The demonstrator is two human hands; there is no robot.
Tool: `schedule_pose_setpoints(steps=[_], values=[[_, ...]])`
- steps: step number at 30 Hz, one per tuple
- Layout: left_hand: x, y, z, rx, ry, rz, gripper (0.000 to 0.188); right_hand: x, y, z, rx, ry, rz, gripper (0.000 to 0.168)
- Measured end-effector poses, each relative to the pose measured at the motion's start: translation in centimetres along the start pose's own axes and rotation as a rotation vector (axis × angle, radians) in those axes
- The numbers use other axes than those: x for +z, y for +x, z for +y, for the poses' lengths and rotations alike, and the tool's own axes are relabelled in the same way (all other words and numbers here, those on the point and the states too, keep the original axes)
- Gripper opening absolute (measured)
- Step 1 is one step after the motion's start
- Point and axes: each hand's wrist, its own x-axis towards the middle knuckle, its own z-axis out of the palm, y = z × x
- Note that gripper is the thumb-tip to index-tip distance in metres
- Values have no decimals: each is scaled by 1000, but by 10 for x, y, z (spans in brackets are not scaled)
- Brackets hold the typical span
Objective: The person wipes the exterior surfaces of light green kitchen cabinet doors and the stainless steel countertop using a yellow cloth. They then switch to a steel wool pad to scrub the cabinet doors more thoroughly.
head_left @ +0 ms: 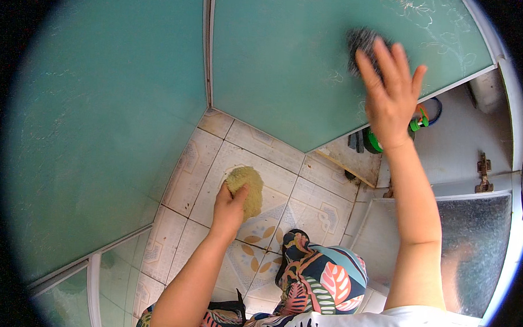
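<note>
The fingers of my right hand (391,86) are spread over a dark, fuzzy scouring pad (364,48). The pad is against a teal glass panel (282,69), and both pad and fingertips are blurred. White flower-like line patterns (451,44) mark the panel's far right part. Lower down, my left hand (229,205) pinches a yellow-green sponge or cloth (251,195) between thumb and fingers, held above the tiled floor (227,158). The left hand is apart from the glass.
Another teal panel (116,115) stands at left, joined by a metal strip (208,49). Below the right panel, an open cabinet (452,131) holds a green-capped item (419,122). Its hinged door (470,248) hangs at right. My sandalled foot (295,244) is on the tiles.
</note>
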Motion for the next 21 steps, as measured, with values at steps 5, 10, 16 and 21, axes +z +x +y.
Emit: schedule_pose_setpoints(steps=[5,10,16,21], values=[[-7,-1,-6,-9,5,12,32,15,-105,-46,-138,161,-421,48],[-13,-3,-14,-23,19,52,29,35,-177,-78,-343,231,-772,52],[-13,-6,-16,-48,-8,76,26,70,-186,-130,-608,148,-944,48],[-12,-4,-20,-1,48,73,28,116,-162,-182,-605,178,-848,45]])
